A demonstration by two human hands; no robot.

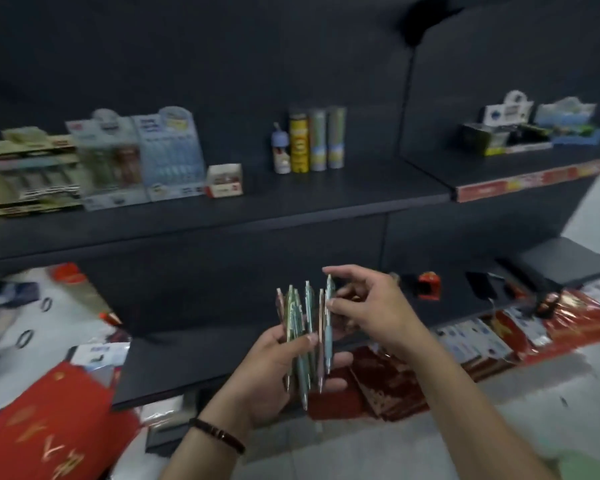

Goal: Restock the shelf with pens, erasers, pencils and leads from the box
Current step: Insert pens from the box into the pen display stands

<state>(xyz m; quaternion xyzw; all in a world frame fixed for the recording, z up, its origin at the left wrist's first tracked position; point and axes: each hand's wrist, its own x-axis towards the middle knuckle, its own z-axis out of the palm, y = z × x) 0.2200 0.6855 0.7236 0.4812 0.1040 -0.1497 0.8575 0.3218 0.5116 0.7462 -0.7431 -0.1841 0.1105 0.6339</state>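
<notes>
- Pens: a fanned bundle of pastel barrels stands roughly upright at lower centre of the frame, tips down, in front of the dark lower board.
- Left hand: fingers and thumb are curled round the lower half of the bundle and clamp it. A dark bracelet sits on the wrist.
- Right hand: thumb and curled fingers pinch the rightmost pen near its upper end, and the forefinger extends above the clip. Blur prevents a judgement of how firm this pinch is.
- Shelf: the dark board runs across the middle of the frame. Display boxes stand at upper left, a small red-and-white box just beside them, and upright tubes at upper centre.
- Supply box: it cannot be identified in this view.
- Hazard, drag-out: the bundle is fanned and the barrels look smooth. Drawing one pen upward is likely to pull its neighbours along.
- Hazard, slip: tips protrude below the left palm. Any relaxing of that clamp lets pens slide down onto the red packets at lower centre-right.
- Hazard, misplacement: printing on the display boxes is blurred, so the matching slot cannot be confirmed from here. Check the label before insertion.
- Hazard, knock-over: the tubes are tall and narrow. A reach across the middle of the shelf could tip them.
</notes>
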